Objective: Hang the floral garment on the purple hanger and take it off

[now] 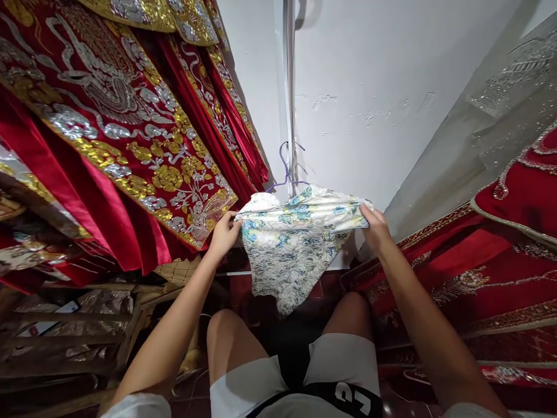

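A white garment with a blue, green and yellow floral print (296, 244) hangs from a purple hanger (286, 168) in front of me. The hanger's hook is up against the narrow strip in the wall corner. My left hand (225, 235) pinches the garment's upper left edge. At the upper right edge, my right hand (375, 225) grips the cloth between thumb and fingers. Between both hands the top of the garment is stretched sideways, and its lower part hangs down to a point. Its exact kind does not show.
Red embroidered garments with gold and silver sequins (143, 133) hang close on the left. More red beaded garments (470, 273) and a sheer sparkly cloth (500, 110) hang on the right. A wooden slatted bench (126, 325) stands low left, with a phone-like object (50, 319) on it.
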Action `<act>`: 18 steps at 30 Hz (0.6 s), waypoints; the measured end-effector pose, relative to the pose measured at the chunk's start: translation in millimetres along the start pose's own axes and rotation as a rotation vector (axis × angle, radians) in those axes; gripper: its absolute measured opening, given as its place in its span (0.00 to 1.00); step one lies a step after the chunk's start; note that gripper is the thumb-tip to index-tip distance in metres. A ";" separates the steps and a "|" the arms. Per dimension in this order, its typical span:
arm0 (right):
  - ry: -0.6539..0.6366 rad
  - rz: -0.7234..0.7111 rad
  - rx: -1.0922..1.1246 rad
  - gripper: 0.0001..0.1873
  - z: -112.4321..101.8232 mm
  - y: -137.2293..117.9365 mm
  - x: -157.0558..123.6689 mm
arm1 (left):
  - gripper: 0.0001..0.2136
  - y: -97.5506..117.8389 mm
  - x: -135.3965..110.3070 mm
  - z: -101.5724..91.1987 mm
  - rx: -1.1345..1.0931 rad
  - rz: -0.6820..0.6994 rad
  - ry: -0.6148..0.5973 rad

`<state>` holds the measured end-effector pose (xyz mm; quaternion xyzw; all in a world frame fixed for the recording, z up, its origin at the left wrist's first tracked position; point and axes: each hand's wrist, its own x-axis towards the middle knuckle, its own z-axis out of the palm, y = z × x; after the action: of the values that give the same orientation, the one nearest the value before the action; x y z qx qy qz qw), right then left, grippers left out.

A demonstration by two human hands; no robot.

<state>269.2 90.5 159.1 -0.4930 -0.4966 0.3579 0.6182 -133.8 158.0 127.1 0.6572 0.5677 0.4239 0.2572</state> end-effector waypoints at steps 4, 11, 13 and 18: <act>0.000 -0.042 -0.006 0.24 5.5 -18.9 -5.4 | 0.14 14.8 -26.9 -0.6 0.024 0.085 0.426; 0.102 -0.148 0.018 0.24 53.7 -50.7 -6.6 | 0.15 32.9 -102.7 59.7 -0.030 0.057 0.451; 0.086 -0.174 -0.040 0.25 63.7 -61.6 -11.7 | 0.18 34.0 -106.8 65.6 0.020 0.096 0.356; -0.109 -0.203 -0.193 0.24 73.0 -80.9 -63.9 | 0.49 41.7 -64.5 38.4 0.269 0.274 0.432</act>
<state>178.8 28.6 222.0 -0.4774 -0.6088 0.2704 0.5731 -78.9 92.1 124.6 0.6505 0.5663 0.5058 -0.0191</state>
